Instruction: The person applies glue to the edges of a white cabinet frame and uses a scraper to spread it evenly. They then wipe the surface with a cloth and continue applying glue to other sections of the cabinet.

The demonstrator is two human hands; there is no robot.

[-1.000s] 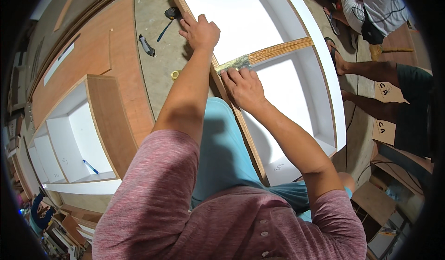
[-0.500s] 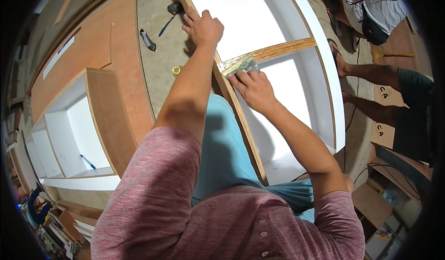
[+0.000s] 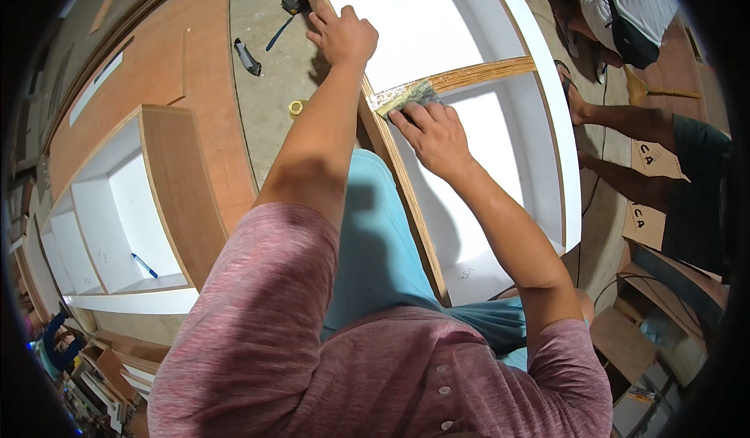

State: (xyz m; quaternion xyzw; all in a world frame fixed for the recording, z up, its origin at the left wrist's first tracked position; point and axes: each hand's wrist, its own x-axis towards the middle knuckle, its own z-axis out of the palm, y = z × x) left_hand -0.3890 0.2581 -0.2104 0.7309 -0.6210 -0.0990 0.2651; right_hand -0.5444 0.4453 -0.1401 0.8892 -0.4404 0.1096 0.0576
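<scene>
Concrete floor (image 3: 269, 137) spreads around me; a white-lined cabinet (image 3: 571, 157) lies at my knee, both hands upon it.

My right hand (image 3: 433, 137) grasps a mottled green-grey piece (image 3: 419, 94) by its near edge, holding it against the divider (image 3: 488, 74) just beside the side rail (image 3: 412, 211); whitish, shiny patches mark the wood around it; my left hand (image 3: 346, 38), fingers spread and gripping nothing, rests farther up that rail; near it, leftward, lies a tape measure (image 3: 294, 3); farther left, a utility knife (image 3: 248, 57); well left of both hands stands a second cabinet (image 3: 187, 180), a blue pen (image 3: 144, 265) inside; far right of my right hand, a broom (image 3: 660, 92) lies beyond someone's sandalled foot (image 3: 574, 103).
</scene>
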